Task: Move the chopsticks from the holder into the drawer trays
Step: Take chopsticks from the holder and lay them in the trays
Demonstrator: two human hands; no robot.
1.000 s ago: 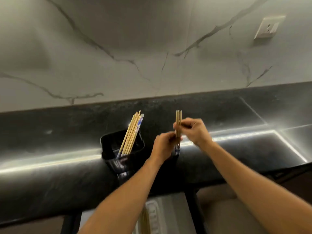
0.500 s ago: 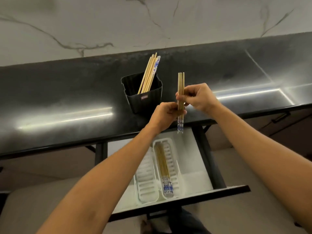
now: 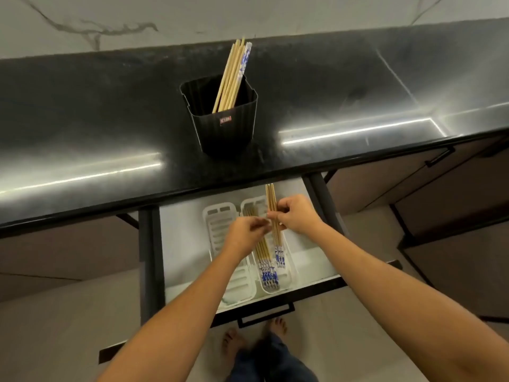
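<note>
A black holder (image 3: 223, 130) stands on the dark counter with several wooden chopsticks (image 3: 232, 78) leaning in it. Below, the open drawer (image 3: 181, 244) holds two white slotted trays. The left tray (image 3: 217, 226) lies partly under my left arm. The right tray (image 3: 287, 274) has several chopsticks (image 3: 265, 260) lying in it, blue-patterned ends toward me. My right hand (image 3: 297, 217) pinches a pair of chopsticks (image 3: 270, 198) just above the right tray. My left hand (image 3: 245, 235) hovers beside them with curled fingers; contact with the pair is unclear.
The counter's front edge (image 3: 248, 186) overhangs the back of the drawer. The drawer's black handle (image 3: 265, 315) points toward me, with my bare feet (image 3: 276, 326) on the floor beneath. Closed cabinet fronts with a black handle (image 3: 439, 157) flank the right side.
Both hands have dropped from counter height, beside the holder, down into the open drawer, carrying the pair of chopsticks over the right tray. The view has tilted downward.
</note>
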